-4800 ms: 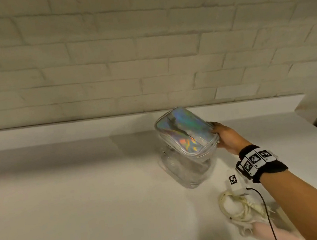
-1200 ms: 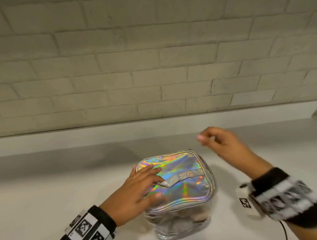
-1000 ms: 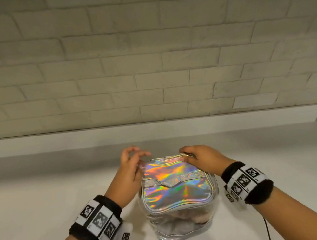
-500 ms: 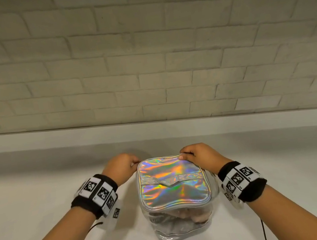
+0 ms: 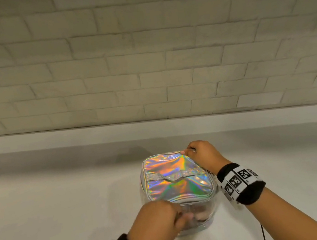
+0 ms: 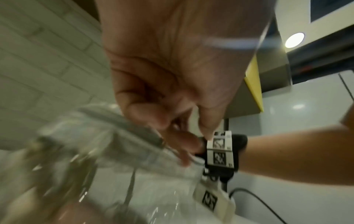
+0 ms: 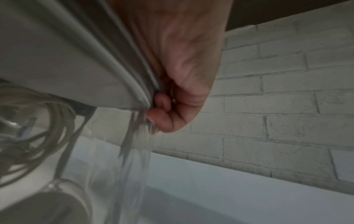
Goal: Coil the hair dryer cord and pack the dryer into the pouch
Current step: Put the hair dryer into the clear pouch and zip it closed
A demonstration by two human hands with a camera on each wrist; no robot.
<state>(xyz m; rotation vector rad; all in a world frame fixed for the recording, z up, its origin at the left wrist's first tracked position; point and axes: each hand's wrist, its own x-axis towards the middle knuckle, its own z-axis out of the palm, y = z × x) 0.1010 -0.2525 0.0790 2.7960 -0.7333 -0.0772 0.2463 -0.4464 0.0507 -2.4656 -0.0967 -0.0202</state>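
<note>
Pinching the zipper near the front, the left hand (image 5: pixel 157 219) has come around from the back corner of the pouch (image 5: pixel 177 182), so closing seems almost done. The right hand (image 5: pixel 203 154) pinches the far rim; the coiled cord (image 7: pixel 32 121) shows through soft clear walls under the shiny holographic lid.
</note>
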